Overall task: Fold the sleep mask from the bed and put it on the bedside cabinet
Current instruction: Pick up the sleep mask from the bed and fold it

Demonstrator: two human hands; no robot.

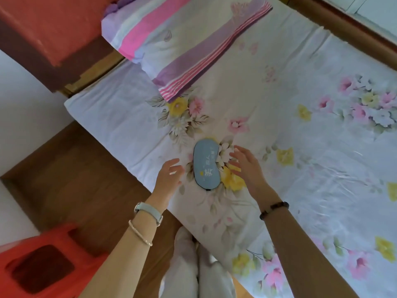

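A light blue sleep mask [205, 162] with white and yellow print lies flat and unfolded on the floral bed sheet [300, 168], near the bed's near edge. My left hand [169, 175] hovers just left of the mask, fingers spread, not touching it. On the mask's other side my right hand [245, 166] is open with its fingertips a little apart from the mask's edge. The bedside cabinet [43, 33], covered with an orange-red cloth, stands at the top left beyond the head of the bed.
A striped pink, purple and white pillow [176, 44] lies at the head of the bed. A red plastic stool [40, 267] stands at the bottom left on the wooden floor [81, 175]. The bed's wooden frame [343, 24] runs along the top right.
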